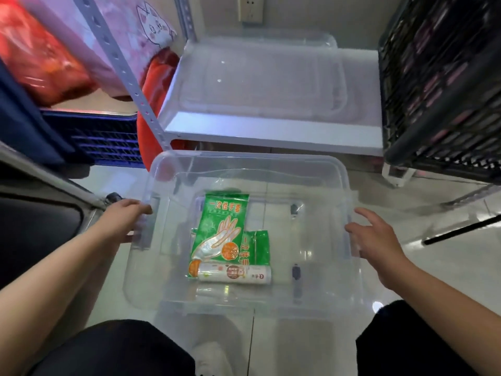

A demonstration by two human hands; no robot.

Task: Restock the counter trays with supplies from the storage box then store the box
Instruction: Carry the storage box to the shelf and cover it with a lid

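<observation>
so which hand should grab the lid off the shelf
Right, probably: the right hand is open beside the box, holding nothing, while the left hand grips its rim. The lid lies on the shelf ahead.

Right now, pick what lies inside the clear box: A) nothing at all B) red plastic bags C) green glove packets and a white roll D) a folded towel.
C: green glove packets and a white roll lie on the bottom of the clear box.
</observation>
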